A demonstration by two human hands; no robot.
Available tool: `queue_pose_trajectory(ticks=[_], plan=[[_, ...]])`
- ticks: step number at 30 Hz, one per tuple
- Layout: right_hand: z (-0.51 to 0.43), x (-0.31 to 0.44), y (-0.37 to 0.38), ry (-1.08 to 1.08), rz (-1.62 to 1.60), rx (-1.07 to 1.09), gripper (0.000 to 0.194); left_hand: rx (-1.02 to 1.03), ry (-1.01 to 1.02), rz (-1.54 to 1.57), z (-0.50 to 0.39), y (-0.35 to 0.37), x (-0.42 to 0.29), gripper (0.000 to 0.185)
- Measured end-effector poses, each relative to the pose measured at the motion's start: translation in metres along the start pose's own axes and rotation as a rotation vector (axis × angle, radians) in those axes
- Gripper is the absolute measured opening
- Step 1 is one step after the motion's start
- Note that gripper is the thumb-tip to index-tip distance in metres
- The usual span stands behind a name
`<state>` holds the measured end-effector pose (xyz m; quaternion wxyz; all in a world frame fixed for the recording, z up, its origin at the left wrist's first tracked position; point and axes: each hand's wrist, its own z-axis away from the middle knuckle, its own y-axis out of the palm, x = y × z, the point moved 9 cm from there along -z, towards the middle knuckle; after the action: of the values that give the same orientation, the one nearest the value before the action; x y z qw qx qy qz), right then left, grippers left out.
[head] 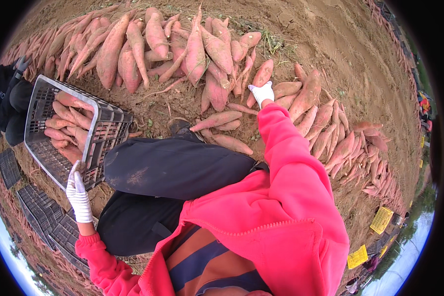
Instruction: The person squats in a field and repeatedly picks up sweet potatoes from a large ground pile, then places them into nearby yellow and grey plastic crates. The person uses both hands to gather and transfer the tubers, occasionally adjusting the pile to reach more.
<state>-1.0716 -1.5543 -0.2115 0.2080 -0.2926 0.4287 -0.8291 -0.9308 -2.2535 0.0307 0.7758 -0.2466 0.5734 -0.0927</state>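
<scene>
My right hand (262,93), in a white knit glove, is closed around the lower end of a reddish sweet potato (264,70) at the edge of the heap. More sweet potatoes (307,94) lie just to its right. My left hand (77,194), in a striped white glove with soiled fingertips, grips the near rim of a black plastic crate (113,127). Tilted towards me, that crate holds several sweet potatoes (72,120). Part of its inside is hidden behind its wall.
A long row of sweet potatoes (155,35) curves across the soil beyond my knees. Several loose ones (216,121) lie by my foot. Another person (7,96) in dark clothes is beside the crate. Black crates (44,209) stand at left, yellow crates (381,220) at far right.
</scene>
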Motion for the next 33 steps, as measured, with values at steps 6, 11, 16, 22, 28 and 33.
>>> queue_pose_trajectory(ticks=[6,11,16,22,28,33], plan=[[0.059,0.026,-0.040,0.021,-1.747,1.212,0.038,-0.029,0.235,-0.193,-0.024,0.035,-0.064,0.034],[0.126,0.047,-0.071,0.049,-1.801,1.299,0.045,0.142,0.754,-0.422,-0.021,0.137,-0.183,0.040],[0.186,0.090,-0.075,0.024,-1.820,1.551,0.048,0.325,1.199,-0.729,0.018,0.258,-0.271,0.071],[0.214,0.155,-0.068,-0.664,-1.127,1.164,0.060,0.309,1.231,-0.793,0.022,0.311,-0.295,0.080],[0.269,0.244,-0.027,-0.432,-1.162,1.677,0.064,0.181,0.606,-0.181,-0.060,0.183,-0.236,0.067],[0.245,0.220,0.003,-0.324,-1.164,1.446,0.060,-0.044,-0.018,1.158,-0.113,0.036,-0.089,0.061]])
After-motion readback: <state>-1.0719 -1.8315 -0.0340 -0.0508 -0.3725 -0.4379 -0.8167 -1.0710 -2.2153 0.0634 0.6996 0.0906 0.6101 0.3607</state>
